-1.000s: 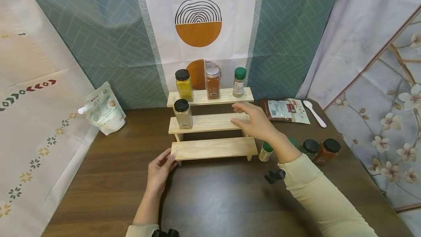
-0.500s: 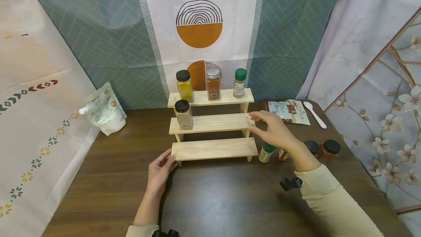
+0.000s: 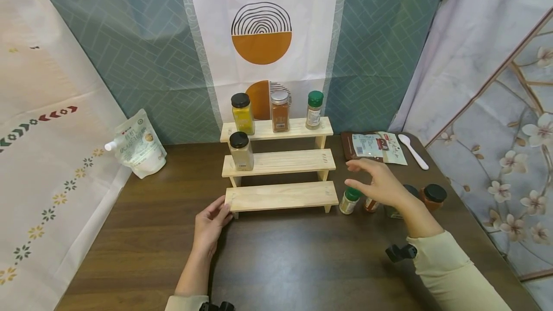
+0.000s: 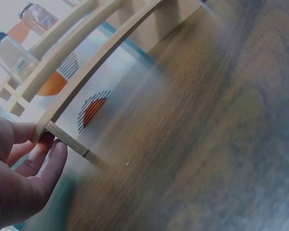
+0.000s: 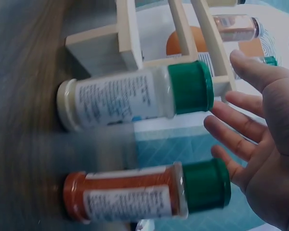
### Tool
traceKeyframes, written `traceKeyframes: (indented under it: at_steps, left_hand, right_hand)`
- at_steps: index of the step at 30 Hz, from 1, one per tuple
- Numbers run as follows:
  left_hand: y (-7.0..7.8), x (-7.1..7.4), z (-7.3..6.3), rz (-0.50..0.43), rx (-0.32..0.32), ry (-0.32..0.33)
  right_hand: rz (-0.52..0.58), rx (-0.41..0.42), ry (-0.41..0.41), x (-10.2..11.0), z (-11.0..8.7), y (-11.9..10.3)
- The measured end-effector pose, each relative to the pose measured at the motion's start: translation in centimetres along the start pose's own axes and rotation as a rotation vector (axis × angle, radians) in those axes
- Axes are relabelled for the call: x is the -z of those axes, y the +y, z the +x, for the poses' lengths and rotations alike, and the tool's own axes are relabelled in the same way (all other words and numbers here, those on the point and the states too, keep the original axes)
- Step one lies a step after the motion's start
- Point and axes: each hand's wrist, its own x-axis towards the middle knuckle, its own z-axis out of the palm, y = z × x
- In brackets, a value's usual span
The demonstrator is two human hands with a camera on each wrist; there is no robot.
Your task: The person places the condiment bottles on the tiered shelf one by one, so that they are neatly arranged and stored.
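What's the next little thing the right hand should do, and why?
Probably lower the right hand a bit and grip the pale green-capped jar. That hand looks open, with nothing in it, and its fingertips are close to that jar. The middle shelf has just one black-capped jar, so there seems to be room for another.

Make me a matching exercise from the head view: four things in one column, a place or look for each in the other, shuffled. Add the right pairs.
Things
1. Silver-lidded jar
2. Spouted pouch
3. Spoon
4. Wooden rack

Places and looks
A. White, lying beside the flat packet
B. Pale, with three stepped levels
C. Midway along the top shelf
D. Near the table's left edge

Right pairs
1-C, 2-D, 3-A, 4-B
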Motion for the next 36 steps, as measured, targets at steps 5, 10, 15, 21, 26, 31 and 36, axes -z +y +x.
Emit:
traceKeyframes:
  at_steps: [5,10,15,21,26,31,36]
  left_hand:
    - [-0.1,0.0,0.0,0.007,-0.002,-0.004]
    - [-0.1,0.0,-0.1,0.004,-0.012,-0.005]
    - [-0.1,-0.1,-0.1,0.0,-0.005,0.0]
    - [0.0,0.0,-0.1,0.007,0.0,-0.007]
    - [0.0,0.0,-0.1,0.003,0.008,-0.004]
    - [-0.1,-0.1,0.0,-0.009,0.009,0.004]
    - [-0.1,-0.1,0.0,-0.016,0.004,0.004]
  right_hand:
    - [-0.009,0.02,-0.025,0.2,-1.1,0.6]
    - [-0.014,0.017,-0.065,0.3,-1.9,1.0]
    - [-0.058,0.022,-0.101,0.4,-2.3,1.2]
    - [-0.082,0.063,-0.101,0.3,-2.4,1.1]
    - [-0.072,0.098,-0.109,-0.2,-2.3,1.0]
    - [-0.078,0.098,-0.092,-0.3,-2.3,1.0]
    - [-0.071,0.095,-0.047,0.0,-2.4,0.9]
